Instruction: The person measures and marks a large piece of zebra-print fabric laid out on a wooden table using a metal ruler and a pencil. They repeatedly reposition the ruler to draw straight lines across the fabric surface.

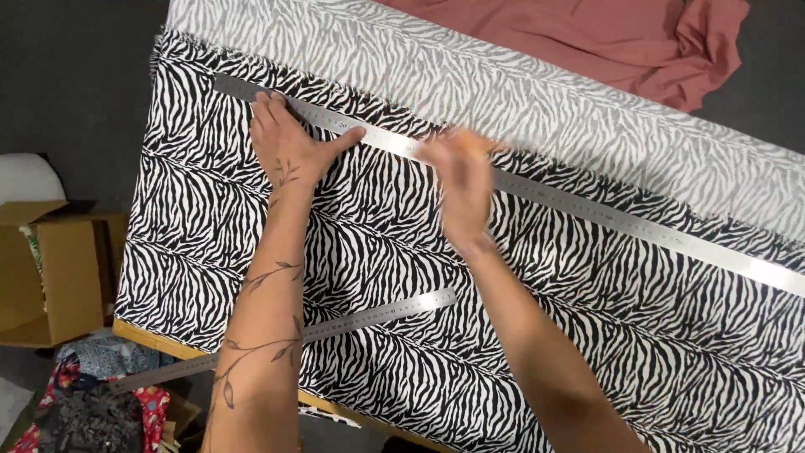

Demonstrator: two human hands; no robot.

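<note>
Pressing flat on the long shiny metal ruler (pixel 537 191), the person's left hand (pixel 289 144) sits in the upper left of the frame with its fingers spread wide. The right hand (pixel 463 189) is near the middle top, right at the ruler's edge. It is blurry, so it is not clear if it holds anything or how its fingers are set.

The long ruler lies slanted across the black and white zebra-striped cloth (pixel 402 268), from the upper left to the right edge. It looks stiff, thin and smooth, so it could slide on the cloth; pressing down on its flat top looks like the best way to hold it. The cloth looks soft and light and could bunch up easily.

A shorter metal ruler (pixel 369 319) lies lower down, partly under the left arm. A dusty pink cloth (pixel 637 42) is heaped at the top right. An open brown cardboard box (pixel 59 268) stands at the left edge, with a pile of bright patterned cloth scraps (pixel 92 394) below it in the lower left corner.
</note>
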